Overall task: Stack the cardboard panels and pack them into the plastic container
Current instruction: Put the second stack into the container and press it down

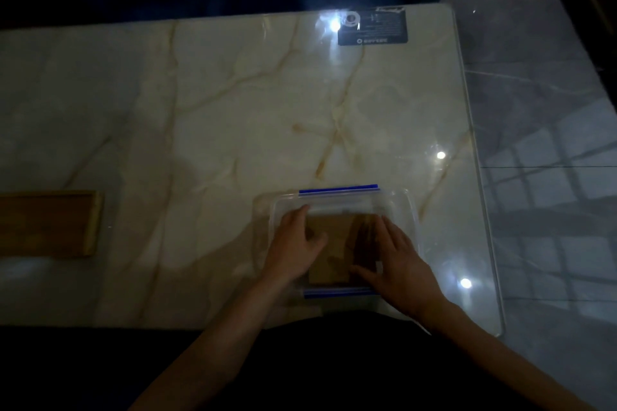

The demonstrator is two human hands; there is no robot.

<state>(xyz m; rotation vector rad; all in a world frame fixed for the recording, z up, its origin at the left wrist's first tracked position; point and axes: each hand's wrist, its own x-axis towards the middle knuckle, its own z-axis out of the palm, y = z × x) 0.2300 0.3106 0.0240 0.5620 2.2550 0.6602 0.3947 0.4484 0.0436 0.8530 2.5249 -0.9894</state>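
Cardboard panels [334, 250] lie inside the plastic container [409, 210], which sits on the tabletop [217, 110] close to its near edge and toward the right end. Both hands are down in the container on top of the cardboard. The left hand [295, 245] rests flat along the left side of the stack, fingers spread and pointing away, thumb lying across the top panel. The right hand [395, 253] lies flat on the right side, fingers extended and together. Neither hand is closed around anything; they seem to press or square the panels rather than grip them, though the dim light hides the fingertips' contact.

Judging by this, the packing step is nearly finished: the stack is in and being seated. How many panels there are cannot be told. Blue clips show at the container's far and near rims, but no lid is in view. A wooden board [50, 223] lies at the left edge, well apart.

Next, the hands would likely lift clear without dragging the top panel askew.
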